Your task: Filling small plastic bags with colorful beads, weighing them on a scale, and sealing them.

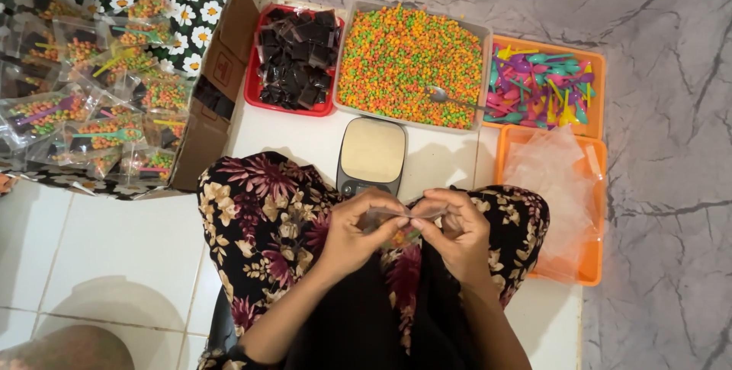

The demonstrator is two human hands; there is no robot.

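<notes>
Over the lap, a small clear bag (402,219) is pinched shut-fingered by left hand (358,234) and right hand (455,234), near the scale (371,155).

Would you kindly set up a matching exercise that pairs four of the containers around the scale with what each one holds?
Containers:
1. red tray
2. grey tub
3. upper orange tray
4. cardboard box

Contents:
A. small plastic spoons in many colours
B. filled clear packets
C. dark square packets
D. orange, green and yellow pellets with a metal spoon

Pairs: 1-C, 2-D, 3-A, 4-B

The left hand and the right hand pinch a small clear bag between them, just below the scale.
</notes>
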